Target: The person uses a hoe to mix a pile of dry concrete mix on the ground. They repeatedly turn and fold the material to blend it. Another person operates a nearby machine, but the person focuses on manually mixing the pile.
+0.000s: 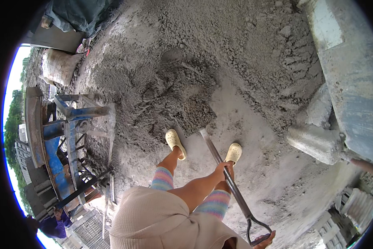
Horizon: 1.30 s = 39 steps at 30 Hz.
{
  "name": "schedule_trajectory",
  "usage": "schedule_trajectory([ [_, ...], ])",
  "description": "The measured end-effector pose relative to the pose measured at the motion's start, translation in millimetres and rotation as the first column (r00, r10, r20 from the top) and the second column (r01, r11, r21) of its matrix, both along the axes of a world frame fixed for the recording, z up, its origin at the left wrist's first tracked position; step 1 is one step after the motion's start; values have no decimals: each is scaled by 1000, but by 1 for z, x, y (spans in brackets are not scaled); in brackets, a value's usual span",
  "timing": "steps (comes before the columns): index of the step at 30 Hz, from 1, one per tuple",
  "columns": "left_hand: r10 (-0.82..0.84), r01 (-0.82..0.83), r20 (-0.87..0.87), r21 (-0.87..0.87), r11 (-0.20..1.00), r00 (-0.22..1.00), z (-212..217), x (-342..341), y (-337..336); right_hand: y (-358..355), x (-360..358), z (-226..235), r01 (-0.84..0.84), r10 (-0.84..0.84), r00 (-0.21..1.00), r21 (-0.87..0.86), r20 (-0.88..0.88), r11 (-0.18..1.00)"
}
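A shovel (pixel 234 189) slants from the lower right up toward the middle, its blade end reaching a mound of wet grey mix (pixel 182 99). The blade is mostly hidden in the mix. My left hand (pixel 224 168) is wrapped round the metal shaft, near my right shoe. Low on the right, my right hand (pixel 264 240) holds the looped grip at the shovel's top end, partly cut off by the picture's lower edge. My feet, in pale yellow clogs (pixel 176 143), stand apart just short of the mound.
Left stands a blue, rusty metal machine (pixel 66 137); a person in a purple sleeve (pixel 55 226) is beside it. A filled sack (pixel 58 66) lies at the far left. On the right are a large grey slab-like surface (pixel 352 83) and a whitish, mix-crusted bundle (pixel 315 143). Loose grey mix spreads far ahead.
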State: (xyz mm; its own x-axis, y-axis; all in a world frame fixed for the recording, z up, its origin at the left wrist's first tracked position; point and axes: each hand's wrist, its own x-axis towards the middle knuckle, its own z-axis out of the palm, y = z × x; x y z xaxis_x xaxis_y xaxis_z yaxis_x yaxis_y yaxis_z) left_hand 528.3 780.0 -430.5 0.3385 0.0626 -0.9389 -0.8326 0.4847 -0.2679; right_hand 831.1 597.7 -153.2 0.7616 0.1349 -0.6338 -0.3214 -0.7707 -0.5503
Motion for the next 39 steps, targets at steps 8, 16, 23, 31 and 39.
schedule_trajectory([
  [8, 47, -42, -146, 39, 998, 988, 102, -98, 21, 20, -86, 40, -2, 1, 1000, 65, 10, 998],
  [16, 370, -108, -622, 417, 902, 689, 281, -427, 110, 151, -347, -30, -16, 230, 817, 378, -528, 926],
  [23, 829, -59, -401, 887, 458, 390, 494, -653, 126, 317, -573, 66, -132, 765, 586, 900, -268, 416],
  [31, 771, -145, 342, 938, -314, 538, 516, -736, 11, 319, -641, 216, -367, 56, 545, 298, 837, -881],
  [39, 963, -97, -214, 968, 232, 165, 514, -680, 30, 292, -597, 135, -242, 679, 412, 792, 607, -561],
])
